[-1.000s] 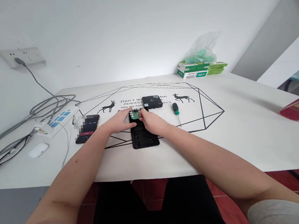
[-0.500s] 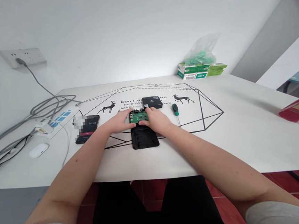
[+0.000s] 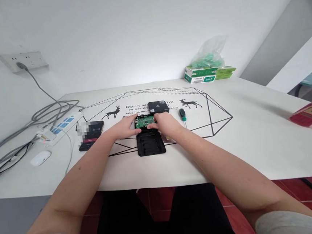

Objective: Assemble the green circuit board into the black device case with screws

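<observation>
Between my two hands sits a green circuit board (image 3: 145, 122) with a black frame or casing showing around its edges. My left hand (image 3: 124, 128) grips its left end, thumb at the near edge and fingers at the far edge. From the right, my right hand (image 3: 165, 123) holds the other end, its thumb over the near right corner. A black rounded case half (image 3: 151, 144) lies just in front of the board, inner side up. Behind the board is a flat black box (image 3: 158, 106) with a white label. A small item partly shows under my right wrist, too hidden to name.
A screwdriver (image 3: 183, 115) with a green and black handle lies right of my hands. On the left are a phone (image 3: 92, 134), a white earbud case (image 3: 41, 158), glasses (image 3: 9, 161) and a power strip (image 3: 64, 125). Green-white boxes (image 3: 201, 73) stand at the back right.
My right hand has shifted slightly right along the board, and its thumb has moved too, so more of the green surface shows. My left hand is nearly still.
</observation>
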{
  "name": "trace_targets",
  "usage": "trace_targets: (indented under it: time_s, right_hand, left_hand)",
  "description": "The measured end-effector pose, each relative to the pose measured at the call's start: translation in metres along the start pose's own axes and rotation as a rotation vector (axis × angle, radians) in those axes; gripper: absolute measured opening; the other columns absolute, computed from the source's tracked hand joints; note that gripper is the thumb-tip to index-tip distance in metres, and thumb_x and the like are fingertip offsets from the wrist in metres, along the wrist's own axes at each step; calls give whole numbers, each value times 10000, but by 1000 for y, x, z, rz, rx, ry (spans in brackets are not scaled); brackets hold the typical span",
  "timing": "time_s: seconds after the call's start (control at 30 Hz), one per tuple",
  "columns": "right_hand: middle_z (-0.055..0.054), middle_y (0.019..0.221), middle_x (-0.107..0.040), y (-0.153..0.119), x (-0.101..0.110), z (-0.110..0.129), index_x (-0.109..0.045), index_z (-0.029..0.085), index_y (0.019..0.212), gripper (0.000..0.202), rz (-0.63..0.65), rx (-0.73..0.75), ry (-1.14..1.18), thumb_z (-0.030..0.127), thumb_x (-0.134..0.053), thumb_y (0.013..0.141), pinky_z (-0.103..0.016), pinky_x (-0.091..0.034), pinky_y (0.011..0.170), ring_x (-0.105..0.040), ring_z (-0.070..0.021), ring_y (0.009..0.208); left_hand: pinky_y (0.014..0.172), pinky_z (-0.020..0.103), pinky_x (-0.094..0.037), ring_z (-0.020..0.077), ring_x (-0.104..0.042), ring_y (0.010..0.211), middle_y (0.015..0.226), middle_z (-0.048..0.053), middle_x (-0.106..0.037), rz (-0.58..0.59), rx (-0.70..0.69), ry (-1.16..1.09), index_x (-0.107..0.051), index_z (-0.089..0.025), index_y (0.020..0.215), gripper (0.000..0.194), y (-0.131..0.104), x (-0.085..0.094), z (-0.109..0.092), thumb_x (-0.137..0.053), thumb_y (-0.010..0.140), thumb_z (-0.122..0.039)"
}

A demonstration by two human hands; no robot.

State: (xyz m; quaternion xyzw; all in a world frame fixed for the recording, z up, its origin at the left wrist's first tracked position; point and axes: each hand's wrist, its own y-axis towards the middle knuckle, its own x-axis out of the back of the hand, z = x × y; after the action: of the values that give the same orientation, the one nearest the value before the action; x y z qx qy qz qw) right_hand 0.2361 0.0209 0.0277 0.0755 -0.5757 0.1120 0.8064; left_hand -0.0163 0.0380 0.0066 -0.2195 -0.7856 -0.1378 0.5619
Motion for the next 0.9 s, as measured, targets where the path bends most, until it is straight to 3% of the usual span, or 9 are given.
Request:
trace_targets:
  time_s: [0.3, 0.43, 0.57, 0.67, 0.8, 0.87, 0.9]
  right_hand:
    - [-66, 893, -782, 2, -2, -5, -743, 172, 1045, 302, 45, -27, 146, 436, -827, 925, -277, -446, 649, -689, -184, 733]
    - [-68, 910, -787, 3, 0, -8, -762, 175, 1031, 250, 71, -25, 147, 400, -806, 931, -276, -448, 640, -685, -184, 767]
    - [-58, 834, -760, 5, -1, -11, -752, 183, 889, 215, 103, -4, 127, 387, -769, 954, -289, -431, 645, -663, -186, 750]
    - [-55, 792, -748, 7, -3, -10, -735, 189, 878, 253, 135, 0, 119, 421, -734, 980, -299, -432, 648, -661, -192, 722]
    - [-102, 1025, -795, 3, 6, -15, -700, 197, 1031, 244, 128, 4, 91, 433, -731, 980, -309, -443, 689, -708, -232, 878]
    - [-128, 1146, -787, -1, 16, -23, -644, 200, 1169, 398, 171, -14, 52, 479, -785, 922, -321, -455, 697, -721, -262, 942]
    - [-124, 1154, -787, -3, 21, -27, -622, 207, 1207, 498, 257, -7, 35, 502, -832, 864, -323, -465, 705, -731, -274, 958]
  left_hand:
    - [1334, 496, -341, 380, -347, 1649, 1785, 144, -385, 11, -6, 25, -300, -161, 1744, 954, -2, 1, -5, -537, 976, -675]
    - [1306, 501, -380, 378, -382, 1622, 1741, 163, -443, 0, -9, 27, -367, -162, 1701, 895, -2, 1, -5, -554, 970, -642]
    - [1204, 487, -474, 366, -493, 1502, 1516, 155, -630, 6, -58, 31, -605, -192, 1456, 643, -2, 2, -6, -537, 980, -620]
    - [1155, 480, -498, 360, -527, 1430, 1381, 130, -678, 8, -94, 34, -660, -212, 1315, 527, -2, 4, -8, -530, 980, -597]
    - [1161, 486, -494, 363, -528, 1426, 1383, 132, -674, 6, -83, 38, -656, -210, 1333, 542, -3, 5, -10, -533, 978, -601]
    - [1194, 499, -477, 376, -490, 1485, 1440, 136, -660, 16, -68, 44, -651, -209, 1359, 561, -3, 4, -9, -529, 982, -607]
    - [1214, 509, -464, 383, -462, 1521, 1476, 137, -649, 22, -61, 49, -648, -211, 1373, 569, -3, 4, -9, -526, 985, -609]
